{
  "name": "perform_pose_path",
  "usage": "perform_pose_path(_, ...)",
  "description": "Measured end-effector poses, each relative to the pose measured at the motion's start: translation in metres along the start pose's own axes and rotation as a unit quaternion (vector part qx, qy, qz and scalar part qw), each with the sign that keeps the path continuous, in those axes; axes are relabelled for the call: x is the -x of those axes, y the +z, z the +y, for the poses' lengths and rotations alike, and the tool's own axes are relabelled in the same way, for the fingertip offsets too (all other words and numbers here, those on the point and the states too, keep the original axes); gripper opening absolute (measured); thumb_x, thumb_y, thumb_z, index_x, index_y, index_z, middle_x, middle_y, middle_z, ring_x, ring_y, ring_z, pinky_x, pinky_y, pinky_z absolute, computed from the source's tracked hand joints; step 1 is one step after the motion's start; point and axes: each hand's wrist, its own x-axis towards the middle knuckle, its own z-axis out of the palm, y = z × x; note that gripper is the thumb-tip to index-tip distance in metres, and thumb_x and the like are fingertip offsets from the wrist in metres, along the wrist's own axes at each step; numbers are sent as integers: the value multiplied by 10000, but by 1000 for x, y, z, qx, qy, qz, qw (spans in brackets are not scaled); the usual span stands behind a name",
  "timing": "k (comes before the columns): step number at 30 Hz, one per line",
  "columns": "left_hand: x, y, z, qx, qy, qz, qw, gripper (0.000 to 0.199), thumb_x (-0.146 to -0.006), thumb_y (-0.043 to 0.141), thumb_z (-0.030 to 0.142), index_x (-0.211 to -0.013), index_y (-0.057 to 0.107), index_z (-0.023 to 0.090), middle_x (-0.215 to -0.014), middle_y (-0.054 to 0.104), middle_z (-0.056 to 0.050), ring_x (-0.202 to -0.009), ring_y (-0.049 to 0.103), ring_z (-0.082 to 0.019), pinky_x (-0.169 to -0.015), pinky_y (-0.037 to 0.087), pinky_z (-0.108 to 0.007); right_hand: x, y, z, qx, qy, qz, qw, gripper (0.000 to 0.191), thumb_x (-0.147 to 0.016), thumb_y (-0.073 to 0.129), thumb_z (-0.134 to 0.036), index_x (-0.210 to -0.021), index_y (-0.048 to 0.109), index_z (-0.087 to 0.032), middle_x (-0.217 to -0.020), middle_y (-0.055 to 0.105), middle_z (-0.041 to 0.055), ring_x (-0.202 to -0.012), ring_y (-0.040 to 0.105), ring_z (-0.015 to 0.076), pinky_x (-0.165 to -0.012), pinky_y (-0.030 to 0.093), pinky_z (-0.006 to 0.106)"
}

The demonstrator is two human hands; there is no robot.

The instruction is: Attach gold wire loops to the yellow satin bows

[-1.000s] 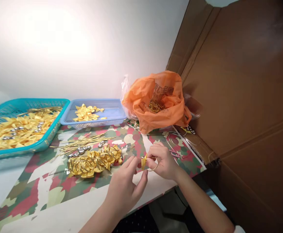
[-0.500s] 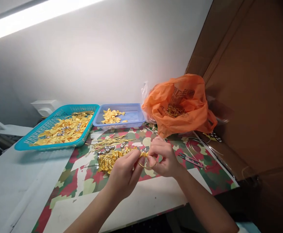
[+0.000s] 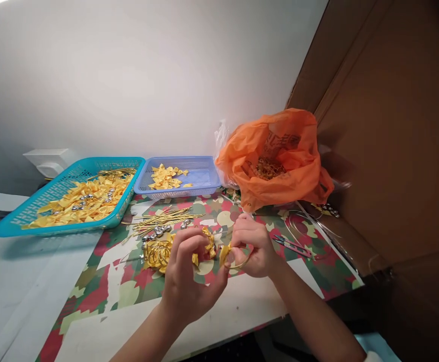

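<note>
A yellow bow [image 3: 225, 253] with a loop of gold cord [image 3: 245, 263] is pinched between the thumb and fingers of my right hand [image 3: 252, 246]. My left hand [image 3: 189, 274] is spread in a wide curve, its thumb tip close by the bow and its fingers raised. Behind and left of my left hand lies a pile of gold loops with yellow bows [image 3: 158, 255]. Silver bells [image 3: 159, 231] sit at the back of that pile. Farther back, a bundle of gold cords [image 3: 166, 218] rests on the patterned sheet.
A teal basket [image 3: 117, 216] of yellow bows and bells stands at left, beside a blue basket [image 3: 177, 192] with more bows. An orange bag [image 3: 290, 188] stands at back right; small scissors [image 3: 292, 246] lie right of my right hand.
My left hand has let go of the bow, opened and moved slightly left. My right hand still holds the bow and loop. The view has shifted slightly.
</note>
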Motion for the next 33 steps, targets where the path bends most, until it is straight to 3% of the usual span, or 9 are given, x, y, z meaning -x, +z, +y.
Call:
perform_pose_path(4, -2, -1, 2, 7, 20, -78, 997, 174, -830, 623, 110, -966, 570, 203, -979, 562, -58, -902, 525, -181, -781, 441, -302, -2, -8, 2, -37, 94, -133, 986, 167, -676, 488, -164, -541, 394, -194, -501, 388, -66, -516, 320, 91, -641, 332, 300)
perform_pose_path(8, 1, 1, 3, 205, -101, -158, 961, 168, -943, 492, 205, -787, 554, 202, -794, 567, -20, -784, 507, -157, -733, 406, -292, -8, -34, -2, -101, 223, -273, 930, 106, -730, 579, -209, -632, 545, -186, -581, 499, -47, -565, 438, 97, -575, 375, 241)
perform_pose_path(10, 5, 4, 4, 301, -176, -200, 916, 263, -956, 490, 322, -738, 561, 195, -727, 545, -15, -736, 490, -156, -701, 391, -289, -18, -60, 5, -89, 248, -238, 935, 109, -756, 650, -280, -805, 639, -182, -719, 614, -14, -683, 552, 124, -642, 442, 241)
perform_pose_path(14, 16, 14, 8, 445, -328, -293, 780, 394, -882, 585, 496, -655, 589, 173, -663, 540, -14, -661, 472, -140, -658, 372, -278, -60, -118, 50, 165, 252, 61, 951, 221, -886, 517, -321, -909, 675, -167, -934, 708, 74, -880, 649, 185, -797, 503, 292)
perform_pose_path(15, 18, 17, 8, 462, -347, -303, 758, 401, -855, 619, 511, -644, 604, 170, -656, 553, -18, -668, 479, -143, -673, 376, -281, -72, -128, 66, 249, 271, 71, 927, 252, -905, 474, -283, -968, 677, -149, -1007, 712, 102, -943, 654, 198, -841, 503, 301)
perform_pose_path(17, 22, 21, 9, 478, -359, -312, 738, 385, -815, 675, 502, -630, 641, 166, -659, 601, -40, -716, 508, -161, -717, 388, -294, -92, -138, 96, 398, 361, -49, 842, 316, -916, 437, -215, -1132, 655, -139, -1150, 693, 125, -1050, 646, 201, -917, 483, 296)
perform_pose_path(22, 29, 27, 3, 529, -383, -309, 691, 303, -745, 765, 439, -628, 702, 167, -784, 728, -99, -846, 584, -207, -777, 425, -319, -100, -120, 137, 415, 443, -159, 778, 337, -612, 778, -140, -945, 740, -102, -973, 744, 183, -934, 704, 280, -807, 524, 289)
perform_pose_path(28, 30, 29, -2, 552, -433, -275, 657, 271, -674, 822, 430, -673, 760, 167, -856, 755, -96, -807, 610, -180, -725, 422, -280, -87, -125, 134, 402, 437, -112, 797, 249, -654, 759, -151, -902, 743, -132, -974, 748, 154, -969, 691, 253, -826, 508, 264)
perform_pose_path(33, 31, 30, -3, 569, -461, -239, 638, 535, -666, 825, 453, -1122, 736, 189, -714, 734, -62, -712, 613, -172, -708, 424, -295, -95, -150, 121, 359, 404, -10, 841, 134, -749, 686, -209, -862, 727, -151, -913, 744, 83, -861, 671, 183, -782, 505, 258)
